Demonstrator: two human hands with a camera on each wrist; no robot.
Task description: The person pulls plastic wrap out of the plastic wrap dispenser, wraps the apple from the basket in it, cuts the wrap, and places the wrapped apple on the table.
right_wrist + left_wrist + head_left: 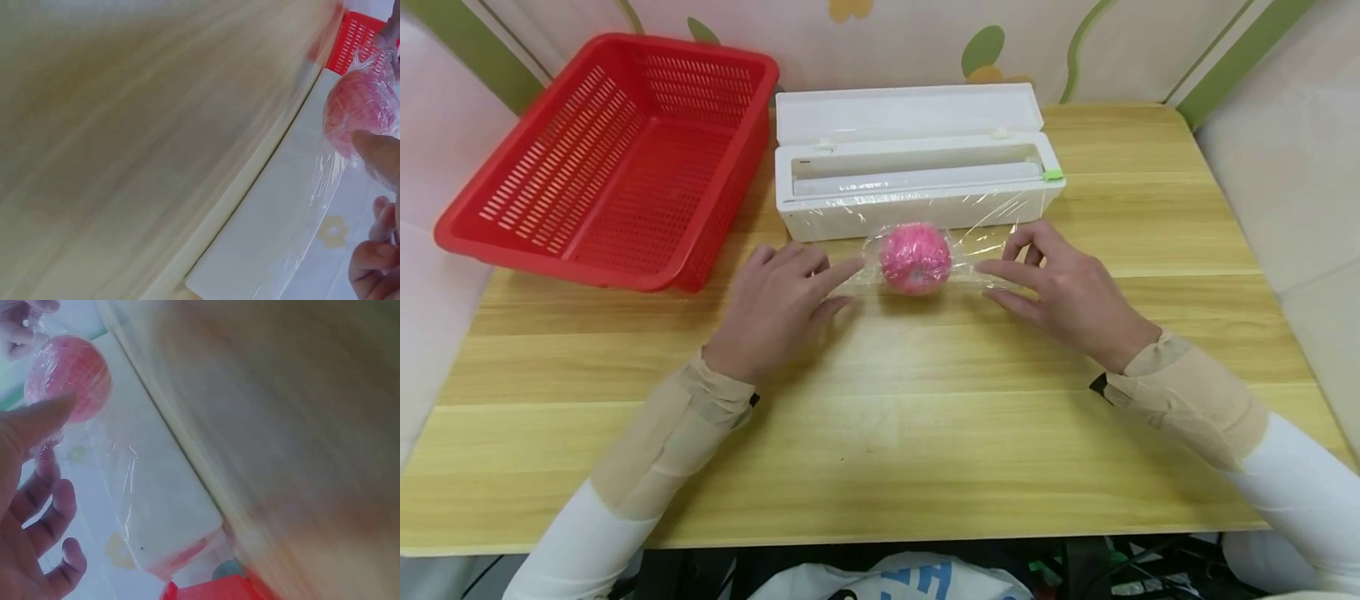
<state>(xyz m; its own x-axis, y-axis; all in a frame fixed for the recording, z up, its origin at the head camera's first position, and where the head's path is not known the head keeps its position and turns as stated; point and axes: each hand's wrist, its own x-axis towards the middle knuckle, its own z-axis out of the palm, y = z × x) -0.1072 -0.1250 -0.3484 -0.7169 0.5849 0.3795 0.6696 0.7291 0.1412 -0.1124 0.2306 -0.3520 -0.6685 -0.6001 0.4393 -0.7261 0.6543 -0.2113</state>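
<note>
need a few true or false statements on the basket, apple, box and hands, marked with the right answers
1. The apple has clear film around it. True.
2. The apple lies between the left hand and the right hand. True.
3. The red basket stands left of the white cling film dispenser. True.
4. The dispenser is closed. False: its lid stands open.
5. The apple is inside the basket. False: it is in front of the dispenser.
</note>
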